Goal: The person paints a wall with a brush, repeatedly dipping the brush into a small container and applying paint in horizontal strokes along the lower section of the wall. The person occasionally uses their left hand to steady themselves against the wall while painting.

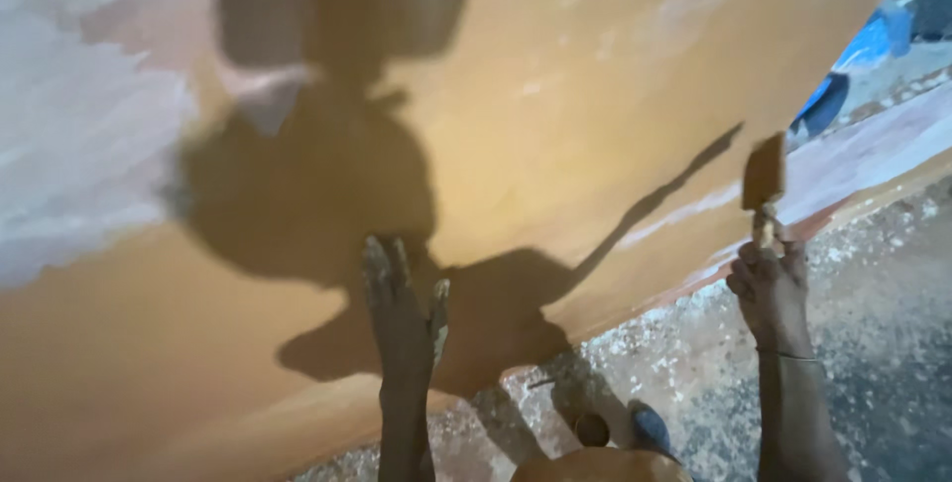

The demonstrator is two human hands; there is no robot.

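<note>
2 bare hands show in the lower half of the frame, against a big orange-painted wall (555, 145) that fills most of the view. At the upper left of the frame a whitish, unpainted patch (69, 145) remains on it. At the lower centre the left hand (402, 308) lies flat on the wall, fingers spread and paint-smeared, holding nothing. The person's dark shadow falls across the wall around it.

At the bottom centre, a rounded orange rim (600, 464) looks like the top of a bucket or bowl; its contents cannot be made out, though the colour matches the wall. Just above it a foot (650, 427) rests on the speckled grey floor (873, 343).

At the right of the frame the right hand (769, 284) is closed around the handle of a paintbrush (764, 180), its head pointing up near the wall's lower edge. The brush looks light and stiff in the handle, soft at the bristles, probably slick where wet paint has run down; the handle below the metal band seems the sound place to grip. Blue sheeting (873, 41) lies at the upper right.
</note>
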